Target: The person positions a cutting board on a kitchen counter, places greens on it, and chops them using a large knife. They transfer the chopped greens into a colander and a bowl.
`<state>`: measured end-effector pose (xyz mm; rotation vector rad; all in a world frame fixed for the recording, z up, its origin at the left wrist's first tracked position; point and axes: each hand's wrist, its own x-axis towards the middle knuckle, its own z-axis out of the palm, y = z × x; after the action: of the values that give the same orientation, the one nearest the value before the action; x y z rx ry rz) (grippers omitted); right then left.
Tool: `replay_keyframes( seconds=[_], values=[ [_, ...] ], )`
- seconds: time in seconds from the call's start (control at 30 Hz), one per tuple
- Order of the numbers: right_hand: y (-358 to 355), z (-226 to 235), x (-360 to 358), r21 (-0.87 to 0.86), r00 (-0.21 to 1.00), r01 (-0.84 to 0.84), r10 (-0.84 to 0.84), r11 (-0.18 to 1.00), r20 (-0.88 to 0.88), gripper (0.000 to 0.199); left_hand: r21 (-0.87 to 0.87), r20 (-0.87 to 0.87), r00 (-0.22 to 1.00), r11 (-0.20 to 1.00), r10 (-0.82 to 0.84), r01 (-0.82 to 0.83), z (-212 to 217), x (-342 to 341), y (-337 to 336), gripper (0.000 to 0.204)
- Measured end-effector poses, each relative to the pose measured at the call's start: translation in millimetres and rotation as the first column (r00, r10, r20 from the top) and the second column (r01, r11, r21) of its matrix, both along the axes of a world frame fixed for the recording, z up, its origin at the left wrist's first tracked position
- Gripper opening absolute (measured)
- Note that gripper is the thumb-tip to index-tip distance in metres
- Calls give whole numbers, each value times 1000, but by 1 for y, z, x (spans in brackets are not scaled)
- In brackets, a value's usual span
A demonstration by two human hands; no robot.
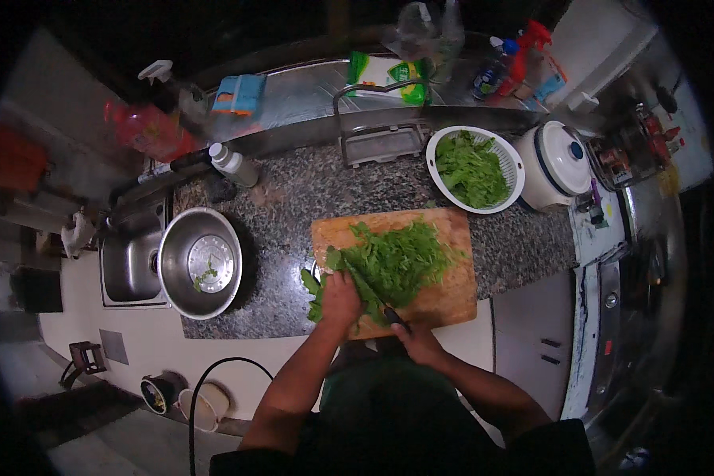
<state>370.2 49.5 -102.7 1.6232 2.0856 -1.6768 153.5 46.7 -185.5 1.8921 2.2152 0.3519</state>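
On the wooden cutting board (452,297) lies a heap of chopped leafy greens (408,262). My left hand (341,300) presses down on uncut leafy greens (309,284) at the board's left side, fingers closed over them; some leaves stick out past the board's left edge. With my right hand (420,345) I grip a knife (397,319) by its black handle, near the board's front edge. Its blade slants up and left beside my left hand, among the leaves, and is partly hidden by them. More greens (472,168) fill a white colander (519,176) behind the board.
Left of the board, a steel bowl (234,274) with a few leaf scraps overlaps the sink (131,274). A white lidded pot (549,166) stands beside the colander. Behind are a metal rack (382,145), a white bottle (234,165) and spray bottles (523,63).
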Motion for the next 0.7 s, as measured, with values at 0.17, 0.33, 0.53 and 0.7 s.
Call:
replay_keyframes(
  seconds=[0.17,0.33,0.53,0.7],
  values=[
    [13,-28,-21,52,998,4,-1,999,-63,62,-18,-48,997,998,53,-54,-18,4,-7,72],
    [35,-5,-22,-87,998,56,-58,995,-19,55,-42,-160,987,999,18,-25,88,-3,15,64],
    [24,16,7,-219,993,78,-95,973,-68,52,-546,260,956,838,134,30,37,-24,34,78],
    [18,35,15,-101,981,104,-119,989,-156,48,-179,125,964,961,236,-212,32,11,0,99]
  ],
)
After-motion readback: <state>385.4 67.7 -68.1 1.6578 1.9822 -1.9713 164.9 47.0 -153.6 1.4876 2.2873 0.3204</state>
